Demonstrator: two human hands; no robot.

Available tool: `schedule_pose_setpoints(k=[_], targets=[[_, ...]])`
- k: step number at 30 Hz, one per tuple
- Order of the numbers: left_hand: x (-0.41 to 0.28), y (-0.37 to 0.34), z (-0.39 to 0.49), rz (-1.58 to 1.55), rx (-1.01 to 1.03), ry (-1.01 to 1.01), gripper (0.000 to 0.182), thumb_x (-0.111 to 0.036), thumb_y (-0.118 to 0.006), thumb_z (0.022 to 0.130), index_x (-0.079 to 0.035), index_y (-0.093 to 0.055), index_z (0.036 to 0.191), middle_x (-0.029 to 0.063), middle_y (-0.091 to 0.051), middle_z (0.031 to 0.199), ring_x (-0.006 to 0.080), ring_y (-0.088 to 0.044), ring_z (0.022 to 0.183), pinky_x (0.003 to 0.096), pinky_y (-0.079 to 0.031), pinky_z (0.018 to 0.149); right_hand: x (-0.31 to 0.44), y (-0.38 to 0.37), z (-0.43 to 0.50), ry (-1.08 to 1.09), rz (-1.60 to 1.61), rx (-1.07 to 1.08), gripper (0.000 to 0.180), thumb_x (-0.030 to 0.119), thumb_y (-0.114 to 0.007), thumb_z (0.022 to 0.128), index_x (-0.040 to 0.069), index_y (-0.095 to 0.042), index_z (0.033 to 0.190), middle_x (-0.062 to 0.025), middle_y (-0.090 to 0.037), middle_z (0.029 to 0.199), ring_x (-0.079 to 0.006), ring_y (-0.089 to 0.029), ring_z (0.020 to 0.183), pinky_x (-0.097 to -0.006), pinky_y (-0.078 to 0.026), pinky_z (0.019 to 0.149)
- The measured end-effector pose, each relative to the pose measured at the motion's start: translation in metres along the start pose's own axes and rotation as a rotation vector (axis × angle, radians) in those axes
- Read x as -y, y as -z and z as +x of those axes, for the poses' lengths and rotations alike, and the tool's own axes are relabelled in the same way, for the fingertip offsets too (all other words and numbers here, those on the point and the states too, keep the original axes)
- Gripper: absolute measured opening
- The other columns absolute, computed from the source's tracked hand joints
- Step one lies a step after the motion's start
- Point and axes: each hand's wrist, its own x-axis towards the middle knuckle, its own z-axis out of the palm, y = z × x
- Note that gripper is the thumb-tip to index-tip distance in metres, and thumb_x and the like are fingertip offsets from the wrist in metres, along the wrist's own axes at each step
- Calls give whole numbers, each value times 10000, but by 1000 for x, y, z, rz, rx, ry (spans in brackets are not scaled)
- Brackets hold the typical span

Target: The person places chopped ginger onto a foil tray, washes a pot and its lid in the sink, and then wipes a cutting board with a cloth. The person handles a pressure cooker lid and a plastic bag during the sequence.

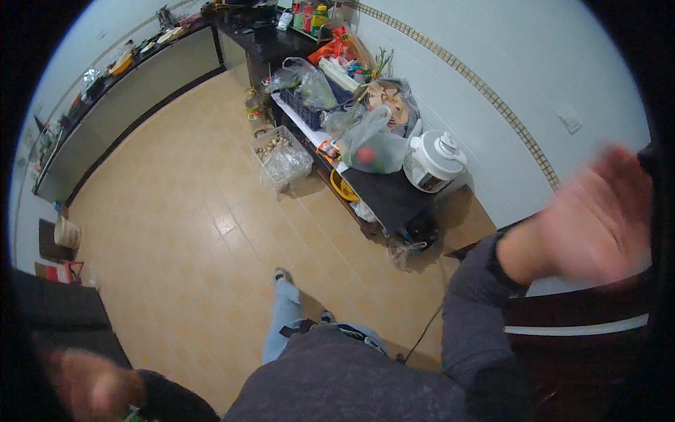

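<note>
My right hand (596, 221) is raised at the right rim, palm showing and blurred, with nothing visible in it. Behind it are the white tiled wall (527, 68) and a dark brown panel (575, 358) with a pale strip. At the lower left, my left hand (95, 385) is blurred and partly cut off by the dark rim; its fingers are not clear. A small green thing (133, 414) shows just under its wrist, and I cannot tell whether the hand holds it. Past that hand stands a dark cabinet-like piece (63, 306).
A low bench (390, 195) along the wall carries a white lidded jug (435, 161), plastic bags (377, 140) and a blue basket (306, 112). On the tiled floor (174, 211) beside it sits a clear crate (271, 142). A counter (142, 95) curves along the far left.
</note>
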Motion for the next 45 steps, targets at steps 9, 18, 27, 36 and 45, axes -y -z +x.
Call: schedule_pose_setpoints(k=[9, 18, 27, 36, 45], targets=[[277, -36, -44, 496, 126, 947, 596, -254, -595, 881, -34, -361, 1383, 127, -433, 1354, 212, -442, 1168, 321, -379, 948, -199, 59, -220, -1343, -627, -111, 234, 116, -547, 895, -11, -595, 1086, -66, -615, 1027, -119, -586, 843, -242, -462, 739], [363, -300, 83, 680, 790, 569, 531, -280, -630, 864, -76, -444, 1317, 202, -251, 1435, 312, -482, 1142, 389, -435, 927, -335, 77, -300, -1071, -1023, 501, 301, 160, -638, 819, 67, -599, 1102, -112, -550, 1184, -260, -519, 1082, -375, -403, 917], [376, -466, 64, 648, 892, 872, 539, -270, -618, 873, -30, -433, 1319, 202, -417, 1346, 296, -513, 1144, 377, -445, 925, -507, 202, -390, -2085, -871, 483, 278, 148, -614, 772, 5, -602, 1010, -153, -658, 863, -292, -641, 850, -375, -492, 745], [351, -667, 45, -192, 1037, 1482, 431, -209, -550, 923, -32, -450, 1303, 98, -553, 1220, 180, -520, 1110, 306, -417, 930, -507, 70, -385, -1779, -367, 624, 454, 159, -629, 793, -7, -472, 1185, -227, -597, 964, -361, -583, 885, -427, -453, 788], [372, -760, 11, -124, 1056, 1502, 297, -101, -521, 893, -15, -477, 1174, 73, -621, 904, 161, -620, 809, 299, -507, 736, -529, 178, -402, -1458, -783, 740, 426, 227, -672, 761, 64, -583, 1145, -163, -584, 1102, -348, -528, 1020, -441, -421, 867]])
